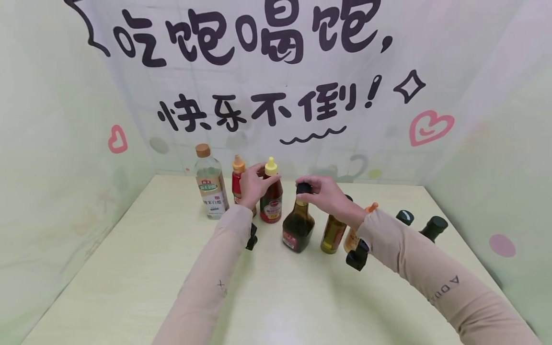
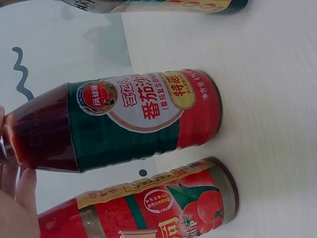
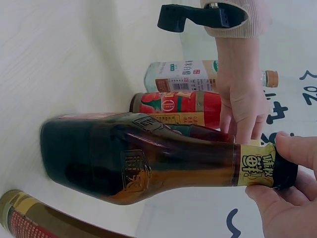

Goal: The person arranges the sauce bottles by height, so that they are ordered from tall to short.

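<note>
My left hand [image 1: 253,186] holds a ketchup bottle [image 1: 271,206] by its neck, just under the yellow cap. In the left wrist view this bottle [image 2: 148,114] shows a green and red label and stands upright on the table. Close beside it is a second red ketchup bottle [image 2: 183,203], partly behind my left hand in the head view. My right hand [image 1: 325,194] pinches the black cap of a brown glass sauce bottle [image 1: 298,225]. The right wrist view shows thumb and fingers around the cap of that sauce bottle [image 3: 188,158], on both sides.
A clear white vinegar bottle [image 1: 211,189] stands at the row's left end. Under my right forearm are an oil-coloured bottle [image 1: 333,234] and an orange-topped bottle [image 1: 351,237]. Dark green bottle caps [image 1: 435,225] show farther right. A printed curtain [image 1: 258,148] hangs behind the table [image 1: 129,278].
</note>
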The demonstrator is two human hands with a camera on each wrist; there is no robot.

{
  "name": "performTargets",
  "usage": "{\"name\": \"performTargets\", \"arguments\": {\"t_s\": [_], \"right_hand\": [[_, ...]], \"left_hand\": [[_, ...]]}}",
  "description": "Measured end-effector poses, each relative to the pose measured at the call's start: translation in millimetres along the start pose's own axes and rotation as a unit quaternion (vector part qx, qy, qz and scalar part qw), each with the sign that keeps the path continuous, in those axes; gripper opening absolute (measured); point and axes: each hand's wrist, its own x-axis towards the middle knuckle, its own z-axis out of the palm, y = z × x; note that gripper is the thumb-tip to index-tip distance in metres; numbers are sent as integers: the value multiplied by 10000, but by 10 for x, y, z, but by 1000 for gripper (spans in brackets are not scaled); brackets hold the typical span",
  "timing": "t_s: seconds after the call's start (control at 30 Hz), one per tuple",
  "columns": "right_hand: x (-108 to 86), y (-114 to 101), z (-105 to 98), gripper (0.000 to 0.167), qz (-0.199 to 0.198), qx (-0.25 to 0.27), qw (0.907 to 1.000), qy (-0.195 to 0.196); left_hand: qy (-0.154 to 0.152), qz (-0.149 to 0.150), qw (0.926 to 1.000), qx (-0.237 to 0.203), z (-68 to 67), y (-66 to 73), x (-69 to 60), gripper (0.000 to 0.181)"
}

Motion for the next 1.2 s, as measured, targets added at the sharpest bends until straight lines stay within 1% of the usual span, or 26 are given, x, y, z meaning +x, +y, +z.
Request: {"name": "performTargets", "arguments": {"t_s": [0.17, 0.23, 0.4, 0.57, 0.67, 0.8, 0.93, 1.07, 1.2], "right_hand": [[45, -42, -25, 38, 37, -151, 9999, -8], [70, -69, -56, 38, -21, -232, 9997, 1], [136, -146, -179, 37, -226, -421, 9987, 195], [209, -197, -256, 37, -301, -543, 9976, 312], [274, -192, -244, 36, -396, -744, 9960, 304], [364, -155, -189, 36, -382, -893, 9948, 291], [443, -122, -158, 37, -326, -839, 9952, 391], [493, -109, -165, 36, -307, -755, 9953, 523], [533, -94, -172, 37, -244, -697, 9959, 517]], "left_hand": [[-26, -72, 10000, 22, -5, 6, -9, 50], [-5, -83, 10000, 15, -2, 10, -10, 50], [11, -94, 9999, -52, 12, 21, -13, 50], [7, -125, 9999, -76, 19, 10, -19, 51], [25, -120, 9999, -82, 15, -6, -14, 51], [79, -99, 9999, -36, -5, -26, -2, 49], [83, -103, 9999, -10, -20, -38, 3, 49], [91, -36, 10000, 22, -13, -33, 2, 49], [106, 57, 9999, 6, 1, -33, -4, 47]]}}
